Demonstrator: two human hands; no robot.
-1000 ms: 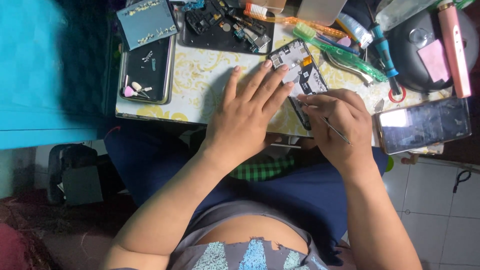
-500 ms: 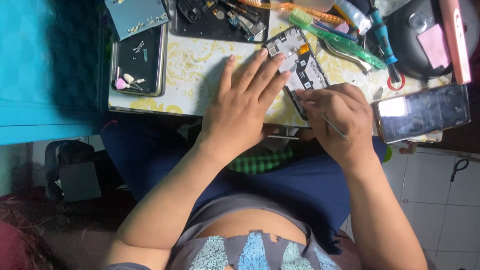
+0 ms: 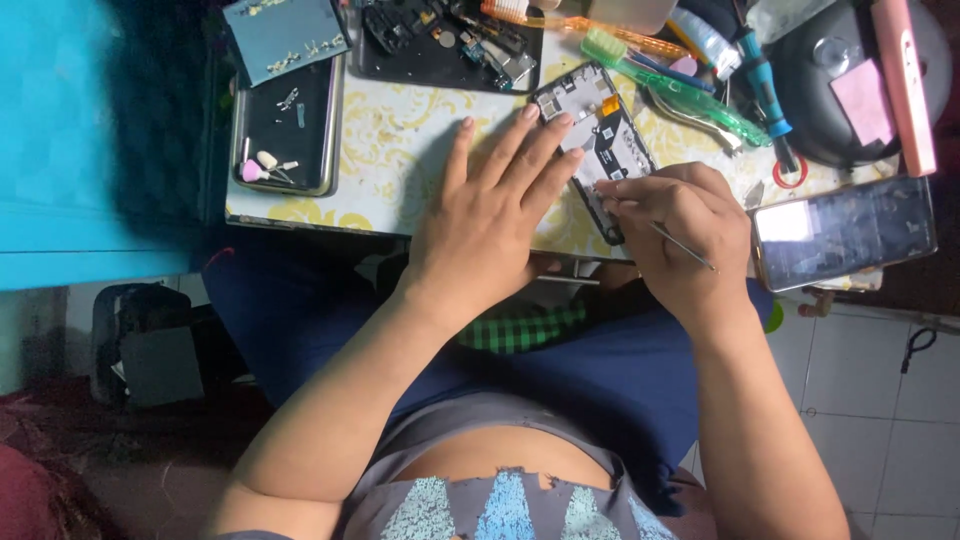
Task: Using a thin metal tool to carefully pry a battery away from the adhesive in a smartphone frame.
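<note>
An opened phone (image 3: 600,130), its back cover off and its dark circuit board showing, lies tilted on a small table (image 3: 400,150) with a yellow-patterned top. My left hand (image 3: 495,215) rests flat on the table, its fingertips pressing the phone's left edge. My right hand (image 3: 680,235) is closed around thin metal tweezers (image 3: 685,245), whose tip sits at the lower part of the phone. A second phone (image 3: 845,232) with a dark glossy screen lies to the right of my right hand.
At the left a dark tray (image 3: 285,125) holds small parts, with a blue-grey mat (image 3: 285,35) above it. A black tray (image 3: 445,45) of components, a green toothbrush (image 3: 680,85), screwdrivers (image 3: 760,70), a black round device (image 3: 850,80) and a pink phone (image 3: 905,85) crowd the far edge.
The view has shifted slightly, so the table sits higher in frame. My hands stay on the phone; the right hand with the tweezers has edged a little along its lower part.
</note>
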